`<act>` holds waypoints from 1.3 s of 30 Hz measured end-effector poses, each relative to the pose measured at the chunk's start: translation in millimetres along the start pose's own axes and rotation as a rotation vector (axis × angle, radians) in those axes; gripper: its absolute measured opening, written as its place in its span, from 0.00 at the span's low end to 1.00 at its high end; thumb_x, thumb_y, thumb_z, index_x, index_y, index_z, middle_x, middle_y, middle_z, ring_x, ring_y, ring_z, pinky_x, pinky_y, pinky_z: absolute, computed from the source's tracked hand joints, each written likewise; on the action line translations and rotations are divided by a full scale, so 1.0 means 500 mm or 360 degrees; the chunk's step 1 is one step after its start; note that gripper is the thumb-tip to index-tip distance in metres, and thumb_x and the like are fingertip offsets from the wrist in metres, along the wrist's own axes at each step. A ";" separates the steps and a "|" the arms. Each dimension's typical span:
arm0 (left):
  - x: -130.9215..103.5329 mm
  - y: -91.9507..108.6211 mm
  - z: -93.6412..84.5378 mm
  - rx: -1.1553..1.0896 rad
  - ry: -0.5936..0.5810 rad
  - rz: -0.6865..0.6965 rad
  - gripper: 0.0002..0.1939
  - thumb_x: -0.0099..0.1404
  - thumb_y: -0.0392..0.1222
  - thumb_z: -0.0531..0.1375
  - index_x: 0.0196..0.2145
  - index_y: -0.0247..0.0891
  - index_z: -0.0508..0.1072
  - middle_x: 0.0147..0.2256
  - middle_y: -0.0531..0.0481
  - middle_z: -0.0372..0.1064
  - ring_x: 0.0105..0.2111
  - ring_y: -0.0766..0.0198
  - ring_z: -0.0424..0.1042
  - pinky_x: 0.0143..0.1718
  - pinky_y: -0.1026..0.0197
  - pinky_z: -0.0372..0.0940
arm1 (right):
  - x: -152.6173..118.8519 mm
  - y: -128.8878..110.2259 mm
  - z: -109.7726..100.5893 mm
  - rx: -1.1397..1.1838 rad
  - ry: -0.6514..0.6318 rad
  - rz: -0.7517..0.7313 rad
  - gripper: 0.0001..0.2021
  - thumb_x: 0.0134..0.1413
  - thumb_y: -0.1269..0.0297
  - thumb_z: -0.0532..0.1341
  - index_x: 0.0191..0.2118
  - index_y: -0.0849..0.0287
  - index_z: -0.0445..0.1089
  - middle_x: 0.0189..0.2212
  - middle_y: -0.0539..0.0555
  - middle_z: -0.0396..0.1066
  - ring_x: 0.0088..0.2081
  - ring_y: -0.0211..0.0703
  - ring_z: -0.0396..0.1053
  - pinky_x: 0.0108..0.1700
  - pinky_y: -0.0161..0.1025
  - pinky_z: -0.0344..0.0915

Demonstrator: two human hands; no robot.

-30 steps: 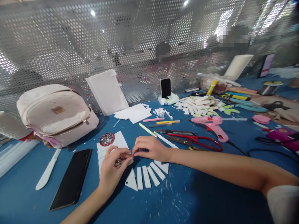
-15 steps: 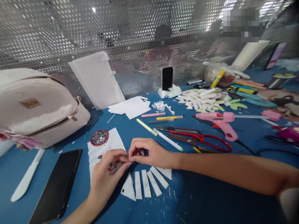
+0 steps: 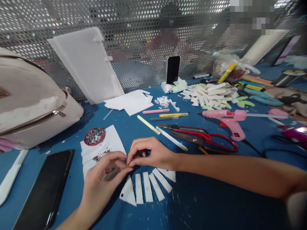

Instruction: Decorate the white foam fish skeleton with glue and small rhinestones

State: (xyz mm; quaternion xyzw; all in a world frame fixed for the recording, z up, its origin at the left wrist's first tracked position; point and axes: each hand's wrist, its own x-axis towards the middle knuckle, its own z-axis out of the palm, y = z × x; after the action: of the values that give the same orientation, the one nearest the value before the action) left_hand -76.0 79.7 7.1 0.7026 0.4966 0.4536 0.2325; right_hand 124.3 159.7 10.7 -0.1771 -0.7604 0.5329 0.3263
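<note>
My left hand (image 3: 105, 179) and my right hand (image 3: 152, 155) meet fingertip to fingertip, both pinched closed. Whatever small thing lies between them is too small to make out. Beneath my left hand is a white paper sheet (image 3: 116, 137) with loose multicoloured beads (image 3: 102, 156) scattered on it. A round red-rimmed dish (image 3: 94, 136) full of tiny beads sits on the sheet's far end. Just in front of my hands, white strips (image 3: 147, 187) are fanned out on the blue table. A pointed white piece with a black dot (image 3: 128, 193) lies at their left end, and another white piece (image 3: 168, 174) at their right.
A black phone (image 3: 44, 191) and a white knife-shaped tool (image 3: 11, 177) lie left, near a pale backpack (image 3: 35, 105). Markers (image 3: 148, 124), red-handled scissors (image 3: 206, 135), a pink glue gun (image 3: 233, 121) and a heap of cut pieces (image 3: 211, 95) lie beyond. Another phone (image 3: 173, 70) stands upright.
The view has shifted slightly, so the backpack and left-hand objects sit further left. My hands stay pinched together, with more of the loose beads showing beside my left hand.
</note>
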 end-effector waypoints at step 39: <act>-0.005 0.006 0.001 0.0051 -0.0001 0.0024 0.21 0.63 0.36 0.68 0.52 0.44 0.69 0.31 0.58 0.77 0.30 0.69 0.78 0.39 0.70 0.72 | -0.008 0.001 0.006 -0.0160 0.0048 -0.0300 0.05 0.63 0.66 0.64 0.37 0.62 0.75 0.33 0.53 0.73 0.36 0.36 0.68 0.39 0.34 0.66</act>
State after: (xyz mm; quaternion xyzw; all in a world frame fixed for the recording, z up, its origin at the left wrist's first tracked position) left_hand -74.1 76.1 8.2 0.7101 0.4984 0.4470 0.2181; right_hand 124.8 155.3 8.4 -0.1291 -0.7945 0.4583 0.3770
